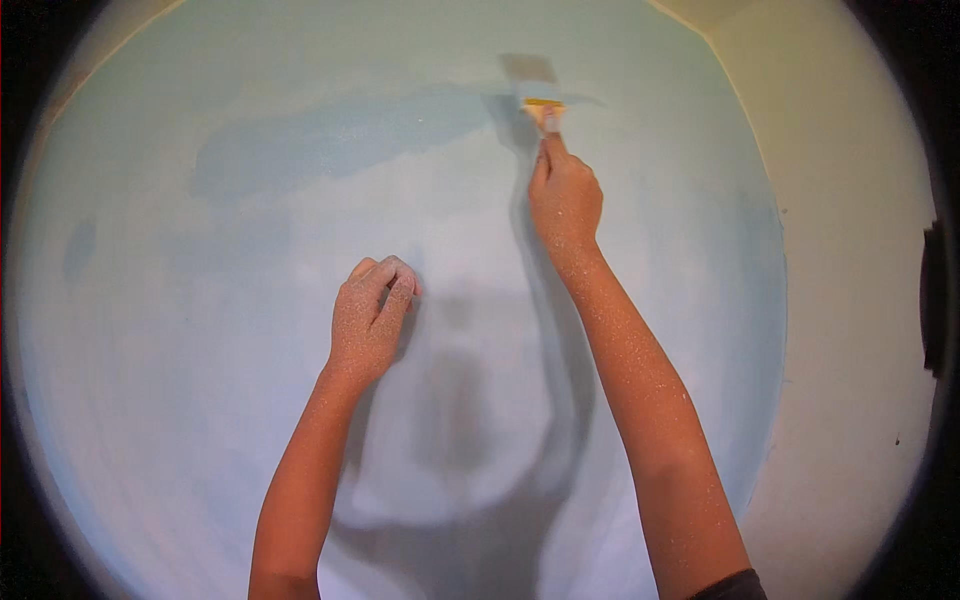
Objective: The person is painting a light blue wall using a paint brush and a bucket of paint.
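My right hand (566, 195) reaches up the pale blue wall (225, 360), gripping a flat paintbrush (541, 105) by its yellowish handle. The brush head points up and is blurred, with a pale band below its grey-brown end. Whether its tip touches the wall is hard to tell. Lower and to the left, my left hand (375, 315) is against or just off the wall, its fingers curled and the thumb near the forefinger. Nothing shows in it, though the palm is hidden. Whitish specks cover both hands and forearms.
A darker blue patch (330, 142) spreads across the wall left of the brush. Cream surfaces border the blue at the right (840, 315) and upper left. A dark object (932, 300) stands at the far right rim. Shadows of my arms fall on the wall.
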Available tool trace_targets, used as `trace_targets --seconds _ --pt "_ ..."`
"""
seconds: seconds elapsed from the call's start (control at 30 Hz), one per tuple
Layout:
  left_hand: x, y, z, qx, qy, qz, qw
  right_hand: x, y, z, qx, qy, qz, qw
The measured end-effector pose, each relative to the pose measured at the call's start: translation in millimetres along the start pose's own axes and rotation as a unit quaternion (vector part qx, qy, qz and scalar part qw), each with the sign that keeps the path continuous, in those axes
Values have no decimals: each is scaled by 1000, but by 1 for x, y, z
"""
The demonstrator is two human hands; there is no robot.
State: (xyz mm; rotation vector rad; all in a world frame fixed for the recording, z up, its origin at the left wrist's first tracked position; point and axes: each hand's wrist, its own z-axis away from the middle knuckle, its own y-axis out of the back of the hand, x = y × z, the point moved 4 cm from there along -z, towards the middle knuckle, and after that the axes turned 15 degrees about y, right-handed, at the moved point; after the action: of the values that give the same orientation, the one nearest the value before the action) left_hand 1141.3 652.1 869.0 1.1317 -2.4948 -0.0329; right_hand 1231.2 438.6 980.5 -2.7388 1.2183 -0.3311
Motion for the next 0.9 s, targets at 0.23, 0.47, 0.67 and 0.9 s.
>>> trace_targets --seconds 0.23,0.47,0.67,0.9 --pt "4 14 -2 49 -40 11 998 13 6 9 -16 21 17 1000" --pt "-4 15 -6 47 -40 -15 998 23 -3 4 -6 49 -22 999" --pt "-12 13 -11 36 -47 23 998 32 1 -10 -19 29 -5 999" --pt "-10 17 -12 51 -125 -25 991 30 -1 -39 -51 21 5 998"
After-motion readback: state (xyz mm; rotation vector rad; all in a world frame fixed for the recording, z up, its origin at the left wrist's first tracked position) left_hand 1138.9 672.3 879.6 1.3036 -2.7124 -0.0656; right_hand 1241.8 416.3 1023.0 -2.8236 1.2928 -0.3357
